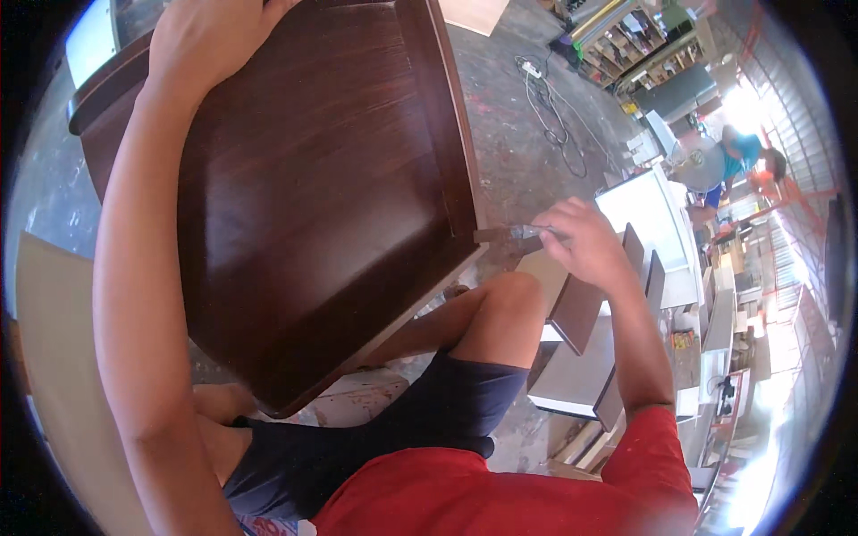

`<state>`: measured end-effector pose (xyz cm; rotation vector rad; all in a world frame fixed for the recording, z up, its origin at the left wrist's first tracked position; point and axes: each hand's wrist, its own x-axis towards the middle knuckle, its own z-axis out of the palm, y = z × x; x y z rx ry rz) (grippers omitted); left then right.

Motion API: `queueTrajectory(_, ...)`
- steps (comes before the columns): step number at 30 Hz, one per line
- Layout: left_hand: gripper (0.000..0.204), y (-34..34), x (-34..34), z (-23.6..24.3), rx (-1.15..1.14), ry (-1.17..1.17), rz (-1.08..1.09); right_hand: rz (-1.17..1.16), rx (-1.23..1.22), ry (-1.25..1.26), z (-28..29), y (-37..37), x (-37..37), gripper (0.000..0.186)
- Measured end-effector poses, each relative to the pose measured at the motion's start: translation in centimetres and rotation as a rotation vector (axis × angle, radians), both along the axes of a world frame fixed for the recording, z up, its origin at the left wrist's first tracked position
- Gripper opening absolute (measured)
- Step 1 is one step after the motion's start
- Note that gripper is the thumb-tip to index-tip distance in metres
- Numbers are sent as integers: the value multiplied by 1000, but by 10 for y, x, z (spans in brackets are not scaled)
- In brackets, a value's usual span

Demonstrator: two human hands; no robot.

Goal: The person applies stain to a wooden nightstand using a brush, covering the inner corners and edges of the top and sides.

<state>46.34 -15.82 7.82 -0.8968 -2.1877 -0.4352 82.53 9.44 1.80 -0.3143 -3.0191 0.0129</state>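
Observation:
A large dark brown piece of wooden furniture (313, 161) with a glossy panel and raised border stands tilted in front of me. My left hand (214, 40) lies on its upper left part with the thumb stretched out; the other fingers are partly cut off by the picture's top. My right hand (581, 237) is closed around what looks like a small paintbrush (518, 231), with a metal band and brown bristles. Its tip meets the right edge of the furniture near the lower right corner. The handle is mostly hidden in my fingers.
Brown-and-white boards (572, 313) and a white panel (643, 214) stand to the right, with a person (715, 165) beyond. A white power strip with a tangled cable (554, 116) lies on the grey floor. Shelves (626, 54) stand farther back. A beige board (54, 330) is at my left.

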Motion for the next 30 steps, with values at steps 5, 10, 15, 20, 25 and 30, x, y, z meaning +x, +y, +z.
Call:
queueTrajectory(5, 38, -3, -11, -3, 15, 1, -26, 24, 56, -62, -3, 3, -8, 15)
queueTrajectory(10, 38, -4, -12, -9, 30, 50, -45, -8, 79, -5, -1, 7, -11, 14)
queueTrajectory(15, 38, -1, -12, -7, 18, 36, -32, 2, 85, -90, 1, 5, -10, 14)
queueTrajectory(20, 39, -4, -9, -4, 16, 20, -32, -9, 112, 30, 9, 7, -20, 14)
queueTrajectory(25, 39, 0, -6, -5, 12, 17, -27, 54, 167, -118, 9, 7, -16, 14)
queueTrajectory(30, 39, -2, -9, -5, 8, 40, -18, 22, 224, 23, 13, 7, -28, 15)
